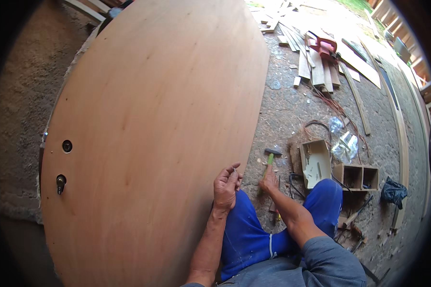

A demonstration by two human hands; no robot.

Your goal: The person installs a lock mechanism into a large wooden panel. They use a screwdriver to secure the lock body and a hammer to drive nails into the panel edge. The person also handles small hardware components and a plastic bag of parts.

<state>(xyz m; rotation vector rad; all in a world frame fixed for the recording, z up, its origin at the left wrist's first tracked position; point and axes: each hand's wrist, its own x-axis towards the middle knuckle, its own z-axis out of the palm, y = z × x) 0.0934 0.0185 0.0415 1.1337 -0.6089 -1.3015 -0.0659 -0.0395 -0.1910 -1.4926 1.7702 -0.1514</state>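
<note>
A large wooden door (153,105) lies at my left, with a round lock fitting (67,146) and a metal door handle (61,183) near its left edge. My left hand (225,189) is over the door's right edge, thumb and fingers pinched together. A tiny pale bit shows at the fingertips, too small to name. To its right, my right hand (269,182) is wrapped round the green handle of a hammer (273,152). The dark hammer head points away from me, beyond the door's edge and above the ground.
Right of the hammer stand an open pale box (316,165) with small pieces inside and a two-part wooden box (355,178). Clear plastic bags (345,146), cables and a black bag (393,192) lie around. Farther off, a red power tool (324,47) rests on wood offcuts.
</note>
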